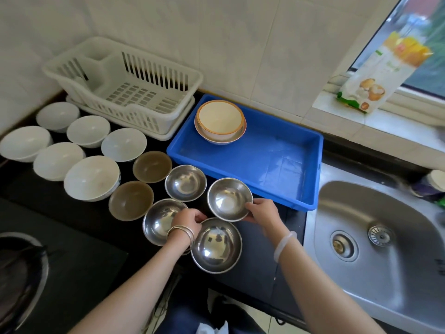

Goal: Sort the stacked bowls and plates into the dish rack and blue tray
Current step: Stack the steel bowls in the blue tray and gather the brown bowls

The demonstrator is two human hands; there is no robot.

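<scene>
Steel bowl in hand: the right hand (261,214) pinches the near-right rim of one steel bowl (230,199), lower centre of the frame, just before the blue tray's near edge; fingers curled over the rim, thumb side underneath as far as can be seen. Likely a rim grip because the thin lip is the only purchase on a smooth round shell.
Left hand: the left hand (186,219) lies over the right edge of a second steel bowl (160,221), fingers bent toward the gap between the bowls; whether they actually clasp a rim I cannot tell.
Other steel bowls: a third (216,245) sits nearest the person and a fourth (185,183) farther up; all four polished, thin-walled, mirror-bright, laid singly and upright, which reads as sorted by material.
Brown bowls: two (131,200) (152,167) left of the steel ones, translucent amber, probably glass or plastic.
White bowls: six in two rows at centre left, e.g. the largest (92,178); glazed, opaque, thicker-walled.
Blue tray: blue tray (310,150) at centre right, rigid plastic, flat glossy floor, holding only a nested pair of cream bowls (220,122) with orange rims in its far-left corner.
Dish rack: dish rack (168,109) upper left, white slotted plastic on a drip tray, nothing in it.
Surroundings: dark counter (260,266); steel sink (361,213) at right; carton (385,73) on the sill, upper right.
Progress: judged early, most bowls not yet placed.
</scene>
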